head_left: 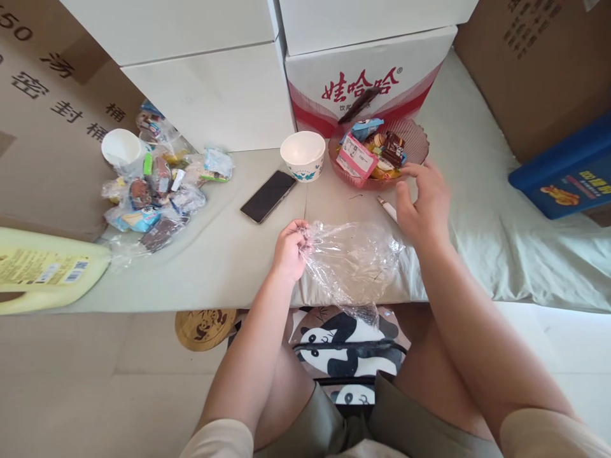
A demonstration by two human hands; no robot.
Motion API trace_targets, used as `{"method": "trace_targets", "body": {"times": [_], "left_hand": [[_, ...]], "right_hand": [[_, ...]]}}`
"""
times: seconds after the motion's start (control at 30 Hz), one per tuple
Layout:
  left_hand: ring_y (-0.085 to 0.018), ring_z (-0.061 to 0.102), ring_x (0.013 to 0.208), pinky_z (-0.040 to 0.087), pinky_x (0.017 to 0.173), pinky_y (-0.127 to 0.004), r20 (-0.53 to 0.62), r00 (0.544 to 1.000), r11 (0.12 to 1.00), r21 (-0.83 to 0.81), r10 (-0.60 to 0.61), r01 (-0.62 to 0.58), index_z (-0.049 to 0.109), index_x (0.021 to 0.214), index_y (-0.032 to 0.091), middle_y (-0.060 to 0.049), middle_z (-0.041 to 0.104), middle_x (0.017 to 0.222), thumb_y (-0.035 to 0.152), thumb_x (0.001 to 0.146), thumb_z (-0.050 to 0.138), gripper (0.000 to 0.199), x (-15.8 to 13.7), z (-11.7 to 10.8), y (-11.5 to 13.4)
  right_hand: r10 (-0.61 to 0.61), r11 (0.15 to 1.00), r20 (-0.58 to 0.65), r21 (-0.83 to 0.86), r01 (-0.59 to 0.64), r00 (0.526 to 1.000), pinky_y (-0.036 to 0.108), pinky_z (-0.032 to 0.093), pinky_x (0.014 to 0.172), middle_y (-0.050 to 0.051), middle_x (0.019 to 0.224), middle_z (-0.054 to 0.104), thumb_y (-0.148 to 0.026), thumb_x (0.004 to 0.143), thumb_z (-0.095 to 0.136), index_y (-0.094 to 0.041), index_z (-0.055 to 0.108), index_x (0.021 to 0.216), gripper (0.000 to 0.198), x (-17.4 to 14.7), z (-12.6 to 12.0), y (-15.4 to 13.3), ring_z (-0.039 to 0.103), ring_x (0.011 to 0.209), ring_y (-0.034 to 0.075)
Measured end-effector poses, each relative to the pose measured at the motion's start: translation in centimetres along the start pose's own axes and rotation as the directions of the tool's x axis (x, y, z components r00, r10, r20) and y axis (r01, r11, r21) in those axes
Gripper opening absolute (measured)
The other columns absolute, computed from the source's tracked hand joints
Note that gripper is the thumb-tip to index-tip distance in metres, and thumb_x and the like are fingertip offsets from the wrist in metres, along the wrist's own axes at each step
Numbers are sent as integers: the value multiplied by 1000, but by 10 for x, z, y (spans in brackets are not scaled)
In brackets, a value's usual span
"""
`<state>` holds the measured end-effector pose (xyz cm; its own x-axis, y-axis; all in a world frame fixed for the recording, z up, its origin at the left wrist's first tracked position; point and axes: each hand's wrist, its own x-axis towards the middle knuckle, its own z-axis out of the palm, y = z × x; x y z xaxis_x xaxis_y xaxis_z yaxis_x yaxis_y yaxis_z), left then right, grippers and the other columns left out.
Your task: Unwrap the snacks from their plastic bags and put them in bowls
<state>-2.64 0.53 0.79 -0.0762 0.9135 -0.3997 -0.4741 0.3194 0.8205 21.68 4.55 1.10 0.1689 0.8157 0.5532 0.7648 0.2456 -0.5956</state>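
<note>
We grip clear plastic bag (353,261) in left hand (290,249); bag spreads right of it, seemingly unfilled. Right hand (424,200) loose, fingers parted beside bowl (419,145). Snacks (359,158) remain there; bagged packets (143,191), seemingly done, heaped well left of left hand.

Soft bright light, glints on clear plastic bag (353,262), right fingers (432,175) blurred, edges stretched

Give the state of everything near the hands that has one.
Left hand: closed on clear plastic
Clear plastic: crumpled
Right hand: partly open
Pink bowl: upright, holding wrapped snacks
Paper bowl: upright, uncovered
Phone: lying flat, screen dark
Slim item: partly hidden
</note>
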Motion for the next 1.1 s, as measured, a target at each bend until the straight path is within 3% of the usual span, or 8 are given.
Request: {"method": "trace_targets", "body": {"times": [0.17,0.33,0.43,0.57,0.73,0.87,0.97,1.1], "left_hand": [[-8,43,47,31,41,-19,125,991,998,-26,-53,57,57,71,17,2,49,61,7,44,51,29,-6,2,3],[-9,43,46,31,41,-20,330,928,978,-54,-173,202,58,76,18,2,51,61,9,47,56,31,-14,3,9],[-9,41,45,32,43,-21,385,902,965,-91,-195,247,60,81,18,2,51,61,11,50,57,31,-15,4,10],[-11,58,61,45,56,-23,156,982,978,-163,-103,128,62,91,19,-1,65,78,8,55,58,38,-8,5,7],[-20,69,101,56,85,-35,221,962,980,-81,-162,184,63,107,20,-7,72,113,14,64,69,44,-8,5,2],[-20,72,91,55,74,-30,300,921,966,140,-249,216,59,120,23,-8,74,113,13,63,79,62,-11,7,-5],[-10,61,56,39,49,-20,175,972,963,244,-158,112,62,108,17,-3,74,85,14,67,73,42,-6,8,-8],[-6,48,43,28,42,-19,158,980,962,262,-123,78,63,94,17,0,70,70,18,68,67,26,2,10,-5]], "right_hand": [[-148,981,215,157,115,965,53,50,105,14,121,72,-31,91,52,-23,62,118,31,-39,-9,0,66,118,31],[-269,950,541,285,127,797,61,37,116,16,137,64,-43,82,64,-23,51,140,63,-66,-12,-6,53,137,37],[-134,968,553,250,-10,823,55,48,104,7,95,74,-36,85,59,-25,66,109,27,-66,-13,-13,70,101,30],[169,911,485,256,-324,858,34,48,59,1,62,64,-36,85,58,-24,62,81,13,-59,-17,-22,60,59,19],[412,748,462,321,-581,785,29,40,49,-3,50,58,-41,85,62,-26,57,78,18,-53,-15,-25,55,47,17],[368,680,545,395,-618,753,30,47,53,-4,56,60,-44,81,66,-25,56,84,21,-57,-15,-27,61,52,17],[309,732,506,414,-541,805,34,54,65,0,75,68,-43,78,67,-24,61,95,26,-61,-24,-27,68,69,19],[290,890,239,290,-353,927,39,54,82,4,89,71,-34,83,59,-23,65,93,16,-28,-37,-17,68,84,21]]}}
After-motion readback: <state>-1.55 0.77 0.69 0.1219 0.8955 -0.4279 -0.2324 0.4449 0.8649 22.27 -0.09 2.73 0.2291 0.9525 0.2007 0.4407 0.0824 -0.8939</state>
